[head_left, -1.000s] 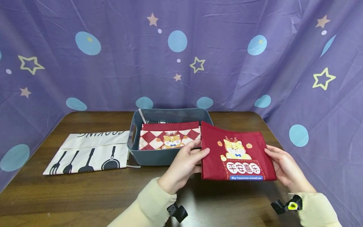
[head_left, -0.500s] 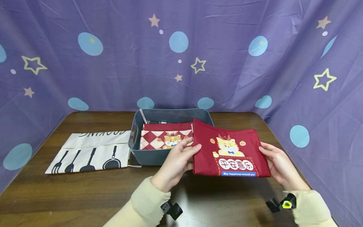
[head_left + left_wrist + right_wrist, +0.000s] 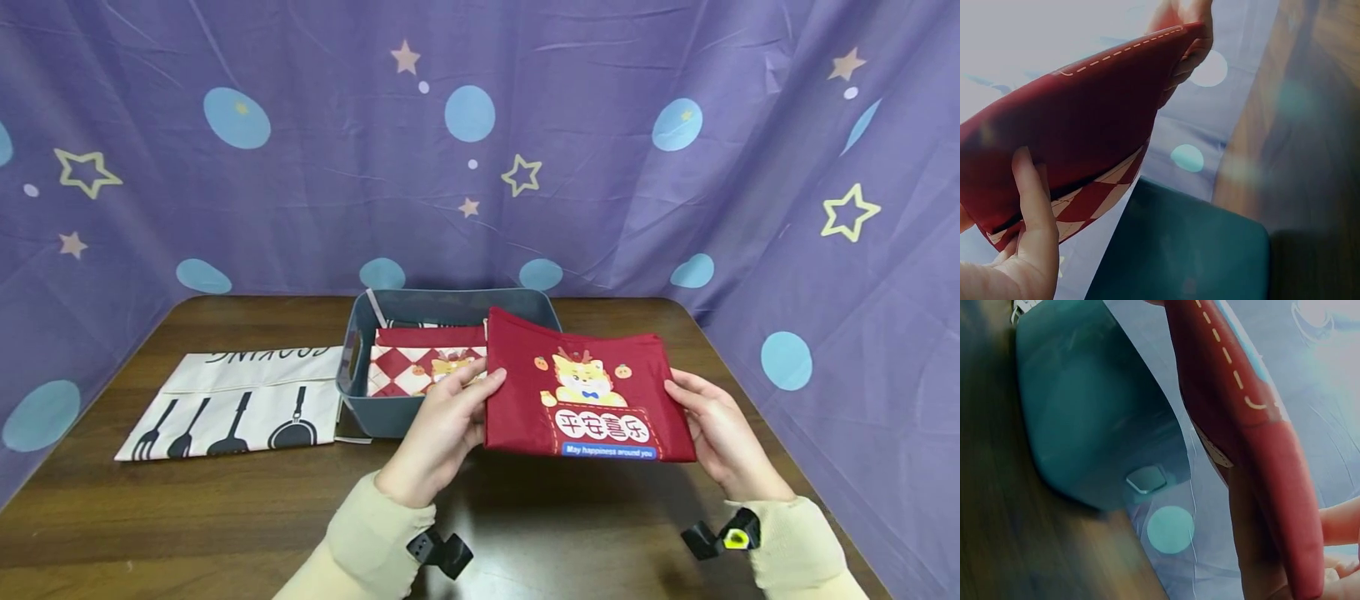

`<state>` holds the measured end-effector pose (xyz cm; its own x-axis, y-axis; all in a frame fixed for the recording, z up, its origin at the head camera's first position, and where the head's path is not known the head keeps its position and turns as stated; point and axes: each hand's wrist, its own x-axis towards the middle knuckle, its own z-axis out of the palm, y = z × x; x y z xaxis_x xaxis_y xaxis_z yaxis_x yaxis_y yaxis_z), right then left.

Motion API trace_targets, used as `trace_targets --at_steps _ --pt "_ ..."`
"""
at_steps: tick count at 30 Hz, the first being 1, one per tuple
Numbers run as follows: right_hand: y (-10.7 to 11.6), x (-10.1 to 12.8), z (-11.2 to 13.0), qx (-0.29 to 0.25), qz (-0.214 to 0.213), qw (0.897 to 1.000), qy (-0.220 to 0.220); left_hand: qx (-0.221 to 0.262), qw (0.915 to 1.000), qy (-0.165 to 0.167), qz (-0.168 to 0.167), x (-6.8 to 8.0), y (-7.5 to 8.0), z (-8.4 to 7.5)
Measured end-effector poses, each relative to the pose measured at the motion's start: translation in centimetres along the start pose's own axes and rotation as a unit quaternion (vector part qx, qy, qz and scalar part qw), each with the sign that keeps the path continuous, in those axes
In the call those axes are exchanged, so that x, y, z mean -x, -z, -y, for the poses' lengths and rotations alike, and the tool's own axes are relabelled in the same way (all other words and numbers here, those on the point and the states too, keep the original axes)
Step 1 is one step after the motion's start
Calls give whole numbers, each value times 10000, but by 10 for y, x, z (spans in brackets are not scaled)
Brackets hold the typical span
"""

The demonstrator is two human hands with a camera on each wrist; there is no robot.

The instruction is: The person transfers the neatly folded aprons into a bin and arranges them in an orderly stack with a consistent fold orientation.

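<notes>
Above the table, a folded red apron (image 3: 592,400) with a cartoon animal print is held up between both hands. My left hand (image 3: 442,433) pinches its left edge, thumb on the printed front. At the opposite edge my right hand (image 3: 727,437) grips it the same way. In the left wrist view, the underside of the red apron (image 3: 1085,112) shows a strip of red-and-white diamond pattern. Behind it, a grey-blue bin (image 3: 390,415) holds a folded diamond-patterned apron (image 3: 397,367), partly hidden by the held one.
A folded white apron (image 3: 247,408) with black utensil prints lies left of the bin on the wooden table (image 3: 225,525). Something dark with white marks sits at the back inside the bin. A purple curtain (image 3: 322,192) hangs behind the table and along its sides.
Both hands have carried the red apron leftward and slightly up, so it covers more of the bin and the patterned apron. The grip of both hands stays the same.
</notes>
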<state>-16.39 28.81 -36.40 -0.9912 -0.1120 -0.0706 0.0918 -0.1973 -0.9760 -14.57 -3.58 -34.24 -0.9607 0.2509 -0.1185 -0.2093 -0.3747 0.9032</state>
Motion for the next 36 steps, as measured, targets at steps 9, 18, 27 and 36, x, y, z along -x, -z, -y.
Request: trace_targets --at_steps 9,18,27,36 --pt "-17 -4 3 -2 -42 10000 -3 19 9998 -34 -205 2 12 -7" --pt "-27 -4 6 271 64 9995 -151 -165 9992 168 -319 6 26 -15" --pt "-35 -6 10 463 161 9985 -235 -361 9989 193 -214 7 38 -16" --pt "-43 -7 12 405 342 9984 -185 -511 9984 192 -113 9 48 -21"
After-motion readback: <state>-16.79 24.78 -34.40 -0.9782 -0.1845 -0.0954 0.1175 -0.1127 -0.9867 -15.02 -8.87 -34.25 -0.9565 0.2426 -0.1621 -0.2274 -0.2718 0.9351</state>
